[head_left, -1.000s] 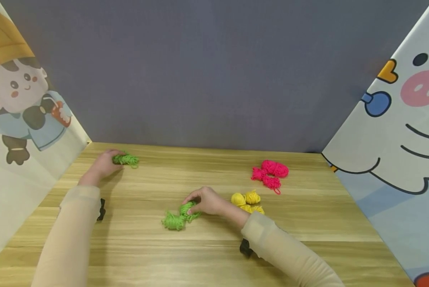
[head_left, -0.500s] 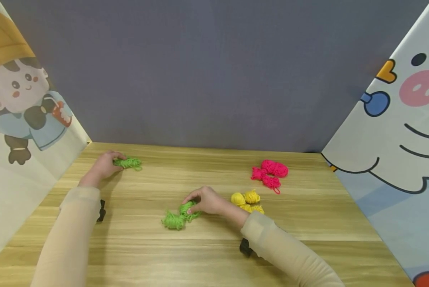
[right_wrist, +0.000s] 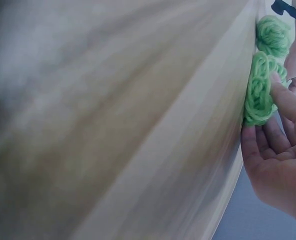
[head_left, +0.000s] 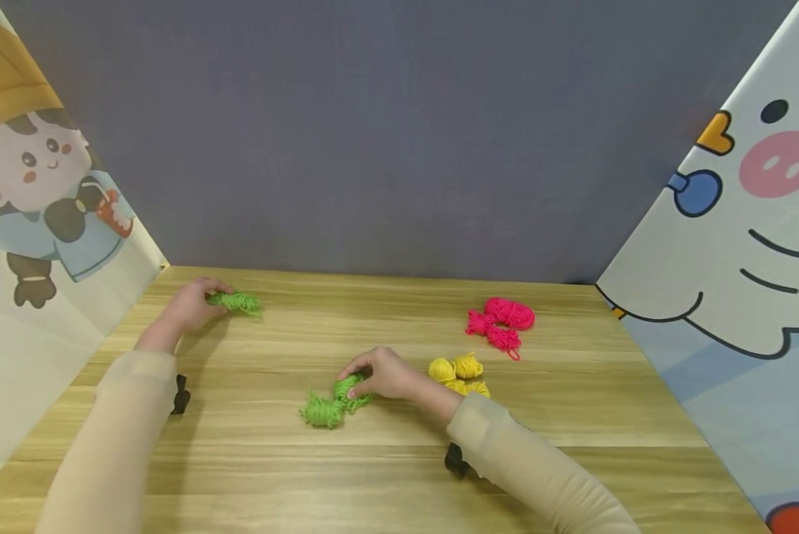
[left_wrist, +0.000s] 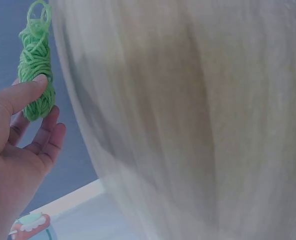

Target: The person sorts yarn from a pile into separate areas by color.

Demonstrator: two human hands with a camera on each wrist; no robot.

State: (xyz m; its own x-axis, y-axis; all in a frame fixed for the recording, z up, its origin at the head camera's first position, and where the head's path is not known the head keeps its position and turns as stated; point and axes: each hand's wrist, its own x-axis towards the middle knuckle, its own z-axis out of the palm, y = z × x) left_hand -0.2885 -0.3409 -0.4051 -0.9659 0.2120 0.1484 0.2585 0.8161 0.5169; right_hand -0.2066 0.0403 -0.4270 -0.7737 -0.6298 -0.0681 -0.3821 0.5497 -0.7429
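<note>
At the far left of the table, my left hand (head_left: pixel 195 305) pinches a bundle of green yarn (head_left: pixel 239 302). In the left wrist view, the thumb presses on this bundle (left_wrist: pixel 36 65) and a loose loop sticks out at its top. Near the middle, my right hand (head_left: pixel 387 373) grips a second green yarn bundle (head_left: pixel 349 391) between thumb and fingers. Touching that one on its left is a third green yarn bundle (head_left: pixel 322 410). The right wrist view shows the held bundle (right_wrist: pixel 260 90) close to the tabletop, with the other bundle (right_wrist: pixel 273 36) beyond it.
Several yellow yarn balls (head_left: pixel 442 369) lie just behind my right wrist. Farther back on the right sits a cluster of pink yarn bundles (head_left: pixel 509 314). A grey panel (head_left: pixel 399 148) closes off the back of the wooden table (head_left: pixel 272 475), and printed panels flank both sides.
The green bundle in my left hand shifts slightly right, then slightly back left, and my left forearm has swung a little to the left. My right hand holds nearly the same place.
</note>
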